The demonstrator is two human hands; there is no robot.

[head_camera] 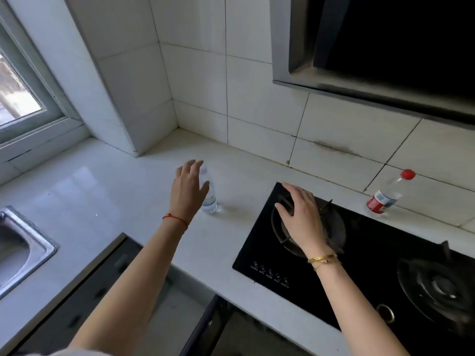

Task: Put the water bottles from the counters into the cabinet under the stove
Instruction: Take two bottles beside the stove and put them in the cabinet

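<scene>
A clear water bottle (210,199) with a pale cap and blue label stands on the white counter (108,191), left of the stove. My left hand (189,188) hovers right beside it with fingers spread, partly hiding it, and holds nothing. A second bottle (388,195), with a red cap and red label, stands by the tiled wall behind the stove. My right hand (299,214) floats open over the stove's left burner (331,227). The cabinet door (203,330) under the stove looks ajar at the bottom edge.
The black glass stove (359,273) has two burners and a row of touch controls at the front. A range hood (385,60) hangs above. A steel sink (20,247) sits at the left, below a window (20,93). Tiled walls form the corner.
</scene>
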